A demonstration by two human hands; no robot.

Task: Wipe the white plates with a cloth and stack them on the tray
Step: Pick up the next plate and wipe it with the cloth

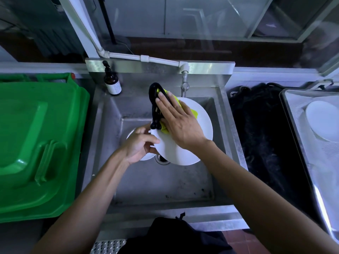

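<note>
Over the steel sink [183, 182] I hold a white plate [201, 123] tilted. My left hand [141, 145] grips its left rim, fingers curled round the edge. My right hand [179, 121] lies flat with straight fingers, pressing a yellow-green and black cloth [156, 99] against the plate's face. Below my left hand a second white plate [146, 157] rests in the sink, mostly hidden. At the far right one more white plate [322, 120] lies upside down on the metal tray [297, 129].
A green bin lid [36, 140] fills the left side. A brown pump bottle [112, 83] stands at the sink's back left corner, the tap [185, 83] behind the plate. A black mat [262, 140] lies between sink and tray.
</note>
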